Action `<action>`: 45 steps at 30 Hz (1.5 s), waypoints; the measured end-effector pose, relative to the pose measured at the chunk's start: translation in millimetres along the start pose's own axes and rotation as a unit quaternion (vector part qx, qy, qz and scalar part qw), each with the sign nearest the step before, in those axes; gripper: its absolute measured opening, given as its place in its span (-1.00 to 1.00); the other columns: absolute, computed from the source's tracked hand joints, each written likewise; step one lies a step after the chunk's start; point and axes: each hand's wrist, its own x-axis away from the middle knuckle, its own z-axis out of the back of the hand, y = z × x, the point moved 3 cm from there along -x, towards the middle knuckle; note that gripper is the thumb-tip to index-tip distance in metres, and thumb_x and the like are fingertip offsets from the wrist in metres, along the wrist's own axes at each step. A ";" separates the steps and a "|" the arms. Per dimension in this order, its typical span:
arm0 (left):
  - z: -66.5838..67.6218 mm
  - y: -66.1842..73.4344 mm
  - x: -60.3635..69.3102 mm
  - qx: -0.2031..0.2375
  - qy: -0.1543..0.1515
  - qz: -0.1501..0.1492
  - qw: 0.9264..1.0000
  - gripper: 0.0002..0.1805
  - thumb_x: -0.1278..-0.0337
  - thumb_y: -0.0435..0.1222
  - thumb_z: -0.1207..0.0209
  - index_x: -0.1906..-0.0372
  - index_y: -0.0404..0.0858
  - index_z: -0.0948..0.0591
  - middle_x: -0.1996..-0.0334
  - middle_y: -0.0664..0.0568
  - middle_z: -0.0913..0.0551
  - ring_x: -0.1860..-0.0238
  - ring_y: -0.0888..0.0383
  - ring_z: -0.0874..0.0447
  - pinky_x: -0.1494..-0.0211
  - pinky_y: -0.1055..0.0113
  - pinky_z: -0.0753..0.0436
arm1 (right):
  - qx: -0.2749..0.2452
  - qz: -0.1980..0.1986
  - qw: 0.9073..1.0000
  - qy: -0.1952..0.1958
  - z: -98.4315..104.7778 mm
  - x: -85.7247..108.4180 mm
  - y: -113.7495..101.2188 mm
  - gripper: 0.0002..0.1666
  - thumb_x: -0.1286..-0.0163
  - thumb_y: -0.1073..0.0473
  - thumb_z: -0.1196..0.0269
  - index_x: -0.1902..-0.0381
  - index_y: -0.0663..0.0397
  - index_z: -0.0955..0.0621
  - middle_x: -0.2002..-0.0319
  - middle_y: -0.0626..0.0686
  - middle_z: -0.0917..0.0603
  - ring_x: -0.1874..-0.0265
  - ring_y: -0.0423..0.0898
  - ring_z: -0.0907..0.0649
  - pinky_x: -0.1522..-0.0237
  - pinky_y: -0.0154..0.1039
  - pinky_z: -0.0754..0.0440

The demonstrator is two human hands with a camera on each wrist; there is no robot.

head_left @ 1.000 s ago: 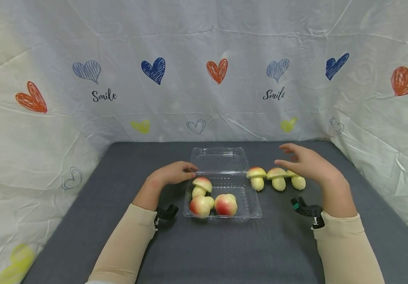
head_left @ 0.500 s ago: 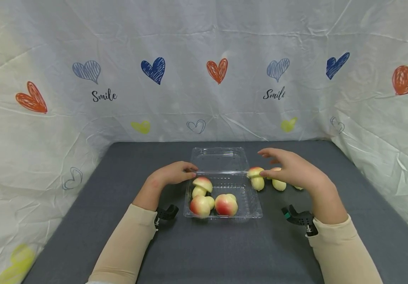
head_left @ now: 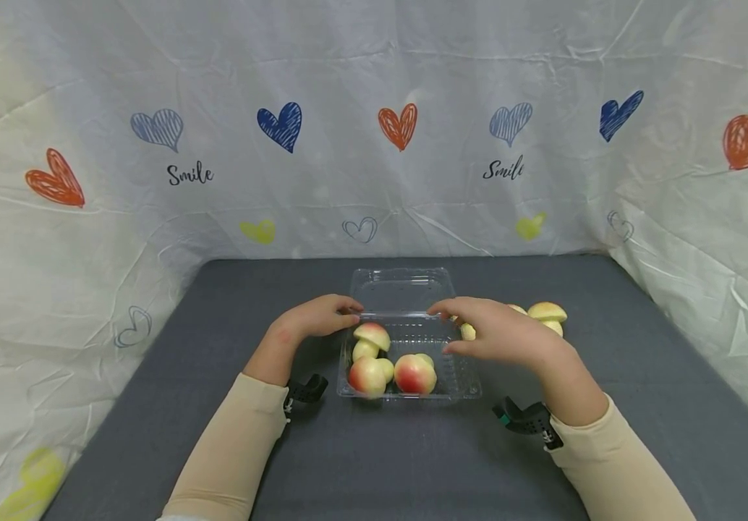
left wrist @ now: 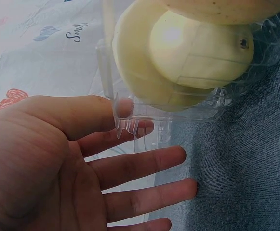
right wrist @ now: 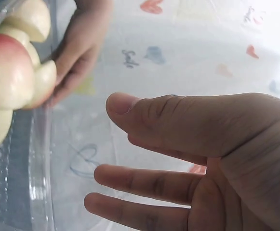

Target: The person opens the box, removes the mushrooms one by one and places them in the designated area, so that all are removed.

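Observation:
A clear plastic container (head_left: 455, 380) stands with its lid folded back; three mushroom-shaped pieces, cream with red or yellow caps, lie inside, one at the back left (head_left: 371, 340), one at the front left (head_left: 367, 377) and one at front centre (head_left: 415, 374). Thumb and index finger of my left hand (head_left: 312, 318) pinch its left edge; in the left wrist view the other fingers of the left hand (left wrist: 43, 154) are spread. Over the right side is my right hand (head_left: 504, 329), empty, its thumb apart from its fingers, as the right wrist view of the hand (right wrist: 202, 144) confirms.
To the right of the container, more mushroom-shaped pieces rest on the dark table (head_left: 413, 463): one (head_left: 468, 331) partly behind the right hand, another (head_left: 546, 312) farther right. A white sheet (head_left: 335, 58) with printed hearts hangs behind and at the sides.
My right hand has moved left from above the row of pieces to the container's right side, uncovering the rightmost piece. The left hand has stayed at the edge.

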 end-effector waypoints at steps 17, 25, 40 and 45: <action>-1.7 -0.9 -1.5 -0.005 0.000 0.016 1.000 -0.53 -0.59 -0.11 -0.08 -0.44 -0.17 -0.51 -0.33 -0.13 -0.53 -0.32 -0.11 -0.51 -0.26 -0.05 -0.59 | 0.062 0.058 0.990 -0.110 -49.0 -18.3 -25.8 -0.57 -0.37 0.28 -0.38 -0.16 -0.13 -0.73 -0.07 -0.09 -0.65 0.01 -0.11 -0.65 0.17 -0.23 -0.65; -1.6 -0.7 -0.3 -0.006 0.003 0.008 1.000 -0.53 -0.59 -0.12 -0.08 -0.43 -0.18 -0.52 -0.32 -0.13 -0.54 -0.31 -0.11 -0.52 -0.25 -0.04 -0.60 | 0.110 0.106 0.983 -0.098 -62.6 -21.8 -31.2 -0.41 -0.21 0.53 -0.35 -0.11 -0.12 -0.76 0.18 -0.08 -0.59 0.35 -0.23 -0.53 0.32 -0.31 -0.59; 0.2 -0.7 -2.1 -0.015 -0.001 0.005 1.000 -0.52 -0.60 -0.11 -0.06 -0.44 -0.21 -0.50 -0.32 -0.14 -0.54 -0.31 -0.11 -0.53 -0.24 -0.03 -0.60 | 0.128 0.066 0.985 -0.092 -66.6 -22.9 -31.0 -0.33 -0.14 0.48 -0.50 -0.20 -0.10 -0.71 0.01 -0.06 -0.63 -0.03 0.00 -0.61 -0.07 -0.10 -0.65; -0.9 -2.8 -3.1 -0.012 -0.003 0.006 1.000 -0.51 -0.60 -0.10 -0.07 -0.45 -0.19 -0.50 -0.33 -0.13 -0.54 -0.30 -0.10 -0.53 -0.24 -0.01 -0.60 | 0.126 0.065 0.987 -0.081 -65.0 -23.2 -28.3 -0.38 -0.19 0.44 -0.48 -0.22 -0.04 -0.70 -0.01 -0.02 -0.64 -0.02 -0.02 -0.62 -0.07 -0.12 -0.65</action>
